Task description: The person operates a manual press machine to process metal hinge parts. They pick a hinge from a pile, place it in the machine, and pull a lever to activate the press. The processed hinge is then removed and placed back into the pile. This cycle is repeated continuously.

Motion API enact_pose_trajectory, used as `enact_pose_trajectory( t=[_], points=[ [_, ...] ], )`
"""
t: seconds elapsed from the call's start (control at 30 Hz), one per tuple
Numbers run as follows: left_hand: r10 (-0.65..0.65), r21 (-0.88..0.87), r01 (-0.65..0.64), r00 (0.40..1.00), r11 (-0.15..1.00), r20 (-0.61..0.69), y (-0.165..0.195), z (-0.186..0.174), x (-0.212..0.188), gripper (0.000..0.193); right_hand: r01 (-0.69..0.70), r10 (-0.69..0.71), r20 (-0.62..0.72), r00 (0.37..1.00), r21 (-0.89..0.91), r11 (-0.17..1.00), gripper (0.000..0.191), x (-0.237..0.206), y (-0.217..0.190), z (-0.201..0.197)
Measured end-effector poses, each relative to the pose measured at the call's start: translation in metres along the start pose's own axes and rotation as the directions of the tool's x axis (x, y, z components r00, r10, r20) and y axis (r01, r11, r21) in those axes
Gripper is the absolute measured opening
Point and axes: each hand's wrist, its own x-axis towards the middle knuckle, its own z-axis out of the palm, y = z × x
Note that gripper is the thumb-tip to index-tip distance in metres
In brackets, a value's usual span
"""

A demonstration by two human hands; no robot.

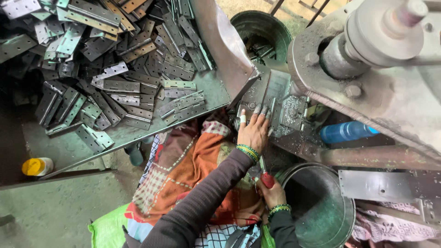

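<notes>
left hand flat, fingers spread on hinge plate, long axis running away from person | right hand grasps red-handled tool, tip hidden | press bed blurred by swarf

One head cam, looking steeply down, close over hands, press bed & lap.
</notes>
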Motion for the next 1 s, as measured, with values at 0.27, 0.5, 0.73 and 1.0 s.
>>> enact_pose_trajectory(
  t=[0.27, 0.5, 0.73, 1.0],
  points=[
    [0.0, 0.032, -0.001, 0.999, 0.999, 0.032, -0.001, 0.001, 0.002, 0.049, 0.149, -0.14, 0.177, 0.974, -0.037, 0.988, 0.05, -0.008, -0.031, -0.056],
    [0.009, 0.041, -0.009, 1.0, 0.999, -0.012, -0.002, 0.01, 0.002, 0.053, 0.135, -0.132, -0.057, 0.99, 0.057, 0.989, 0.058, -0.004, -0.008, -0.006],
    [0.006, -0.02, -0.006, 1.0, 1.0, -0.015, -0.006, 0.003, -0.004, 0.047, 0.108, -0.108, -0.006, 0.994, 0.112, 0.988, 0.058, 0.015, 0.02, 0.013],
    [0.023, 0.004, -0.023, 0.997, 1.0, -0.074, -0.004, -0.009, -0.008, 0.047, 0.11, -0.108, 0.183, 0.977, 0.004, 0.994, 0.051, -0.001, -0.011, -0.037]
  ],
)
